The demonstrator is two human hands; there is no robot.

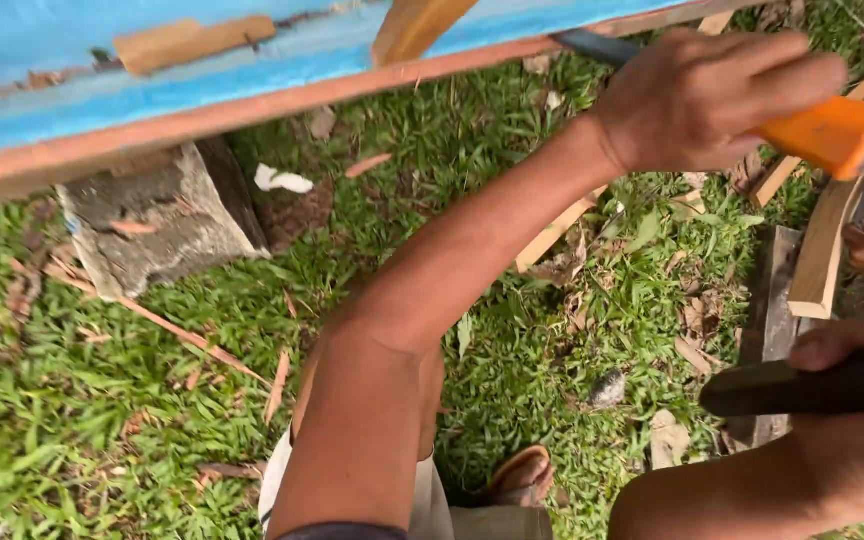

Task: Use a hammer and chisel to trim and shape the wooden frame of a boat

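My left hand point(712, 95) reaches up and to the right and is closed around the orange handle of a chisel point(832, 132). The chisel's dark blade point(592, 45) lies against the reddish lower edge of a blue-painted wooden hull point(252, 70). At the lower right, my right hand point(842, 345) grips the dark handle of a tool point(802, 388), thumb on top; the tool's head is out of view. A curved piece of pale wood point(822, 250) stands just under the orange handle.
A concrete block point(152, 220) props the hull over the grass. Wood strips point(552, 235), chips and a white scrap point(282, 180) lie scattered on the ground. A dark plank point(767, 320) lies at the right. My sandalled foot point(522, 475) rests below.
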